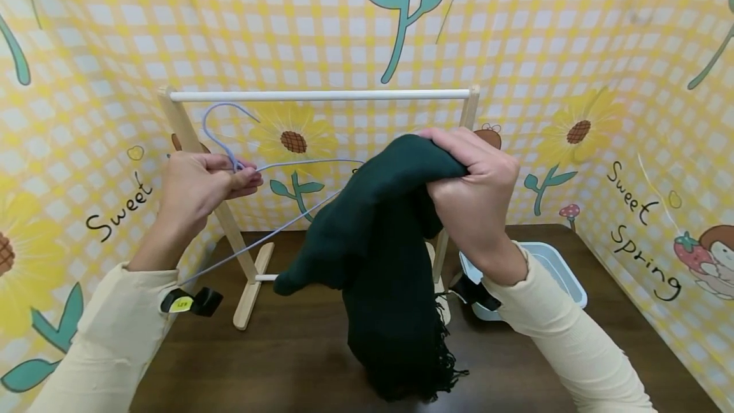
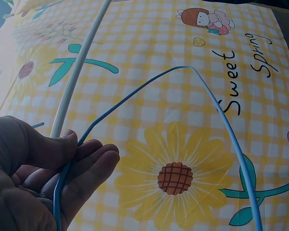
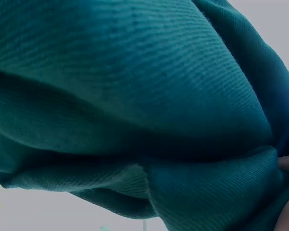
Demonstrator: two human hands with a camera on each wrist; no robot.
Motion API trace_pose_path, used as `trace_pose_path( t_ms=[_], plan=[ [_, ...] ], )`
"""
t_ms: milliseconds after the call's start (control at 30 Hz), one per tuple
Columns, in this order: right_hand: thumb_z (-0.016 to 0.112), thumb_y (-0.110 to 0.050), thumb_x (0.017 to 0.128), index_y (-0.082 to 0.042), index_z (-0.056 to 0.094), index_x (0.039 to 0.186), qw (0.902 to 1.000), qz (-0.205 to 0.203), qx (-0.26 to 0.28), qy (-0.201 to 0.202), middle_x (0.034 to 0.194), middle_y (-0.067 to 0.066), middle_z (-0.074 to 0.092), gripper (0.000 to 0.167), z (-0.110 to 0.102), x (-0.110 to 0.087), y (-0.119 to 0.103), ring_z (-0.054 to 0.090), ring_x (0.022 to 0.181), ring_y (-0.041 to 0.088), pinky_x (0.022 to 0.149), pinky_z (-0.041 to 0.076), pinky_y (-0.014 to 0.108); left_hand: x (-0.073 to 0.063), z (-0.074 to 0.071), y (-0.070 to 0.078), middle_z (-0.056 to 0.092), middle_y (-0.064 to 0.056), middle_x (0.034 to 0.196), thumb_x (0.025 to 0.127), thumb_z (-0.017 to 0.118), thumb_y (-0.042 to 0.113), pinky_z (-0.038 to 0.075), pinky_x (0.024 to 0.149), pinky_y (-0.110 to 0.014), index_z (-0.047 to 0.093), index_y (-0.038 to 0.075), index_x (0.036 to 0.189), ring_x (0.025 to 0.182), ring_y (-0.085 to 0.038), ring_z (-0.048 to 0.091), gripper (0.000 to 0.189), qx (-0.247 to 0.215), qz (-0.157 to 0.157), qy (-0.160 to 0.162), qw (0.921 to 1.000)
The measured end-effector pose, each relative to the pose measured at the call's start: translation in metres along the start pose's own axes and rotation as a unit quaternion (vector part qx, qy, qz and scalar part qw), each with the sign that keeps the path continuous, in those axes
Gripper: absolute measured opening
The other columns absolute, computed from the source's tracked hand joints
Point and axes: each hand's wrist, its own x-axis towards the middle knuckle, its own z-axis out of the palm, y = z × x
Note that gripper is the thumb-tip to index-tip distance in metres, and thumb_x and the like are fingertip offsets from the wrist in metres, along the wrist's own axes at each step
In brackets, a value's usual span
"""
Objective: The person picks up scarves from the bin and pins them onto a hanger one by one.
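Note:
My left hand [image 1: 209, 180] pinches a thin blue wire hanger [image 1: 298, 162] at the base of its hook, between thumb and fingers. In the left wrist view the bent wire of the hanger [image 2: 135, 94] runs out from the thumb. My right hand [image 1: 478, 193] grips a dark green scarf [image 1: 390, 260] near its top fold. The scarf hangs down with a fringed end at the lower right, and it covers part of the hanger in the head view. Green ribbed cloth fills most of the right wrist view, with only a bit of the hand at the right edge.
Behind the hands stands a wooden rack with a white top rail [image 1: 321, 95] and wooden feet [image 1: 254, 285]. A light blue tray [image 1: 556, 266] sits at the right on the brown table [image 1: 275, 362]. A yellow checked cloth [image 1: 321, 24] surrounds the table.

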Motion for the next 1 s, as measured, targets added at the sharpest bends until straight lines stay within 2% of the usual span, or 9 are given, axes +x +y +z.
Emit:
trace_pose_path(
  t_ms=[100,267,500,733,867,1000],
  plan=[
    [0.064,0.008,0.082,0.003,0.079,0.085,0.9999,-0.001,0.014,0.001,0.080,0.016,0.075,0.016,0.005,0.003,-0.003,0.070,0.074,0.021,0.075,0.059,0.024,0.000,0.002,0.000,0.078,0.001,0.076,0.090,0.074,0.000,0.064,0.072,-0.025,0.079,0.000,0.091,0.072,-0.013,0.077,0.005,0.014,-0.004,-0.001,0.9999],
    [0.063,0.010,0.081,0.005,0.079,0.086,0.9996,-0.012,0.026,-0.002,0.082,0.018,0.076,0.017,0.011,0.005,-0.008,0.072,0.077,0.026,0.078,0.061,0.026,0.000,0.005,-0.001,0.077,0.006,0.076,0.091,0.073,0.002,0.064,0.072,-0.025,0.076,-0.007,0.100,0.072,-0.010,0.077,0.013,0.061,0.003,0.001,0.9981],
    [0.063,0.010,0.080,0.005,0.079,0.085,0.9993,-0.027,0.028,-0.004,0.081,0.017,0.076,0.017,0.016,0.005,-0.011,0.073,0.076,0.026,0.077,0.062,0.026,-0.001,0.009,-0.001,0.077,0.009,0.074,0.092,0.074,0.006,0.064,0.072,-0.023,0.079,0.002,0.092,0.072,-0.008,0.076,0.006,0.091,-0.001,0.004,0.9958],
    [0.064,0.011,0.080,0.007,0.078,0.087,0.9988,-0.030,0.038,-0.009,0.082,0.019,0.075,0.017,0.021,0.007,-0.017,0.073,0.077,0.028,0.078,0.062,0.028,-0.003,0.012,-0.004,0.075,0.014,0.073,0.095,0.071,0.010,0.064,0.073,-0.023,0.068,-0.015,0.116,0.073,-0.006,0.076,0.033,0.143,0.005,-0.005,0.9896],
    [0.062,0.012,0.079,0.007,0.078,0.089,0.9980,-0.033,0.050,-0.022,0.083,0.020,0.075,0.019,0.023,0.007,-0.021,0.072,0.079,0.027,0.080,0.062,0.029,-0.005,0.015,-0.005,0.074,0.018,0.073,0.096,0.070,0.013,0.064,0.073,-0.021,0.066,-0.016,0.120,0.073,-0.004,0.075,0.038,0.161,0.006,-0.013,0.9868],
    [0.061,0.012,0.079,0.007,0.078,0.089,0.9978,-0.036,0.051,-0.023,0.083,0.019,0.075,0.020,0.026,0.008,-0.023,0.072,0.079,0.027,0.080,0.062,0.030,-0.007,0.016,-0.006,0.074,0.020,0.073,0.096,0.071,0.015,0.063,0.074,-0.018,0.069,-0.014,0.117,0.073,-0.002,0.075,0.035,0.169,0.003,-0.016,0.9854]
  ],
)
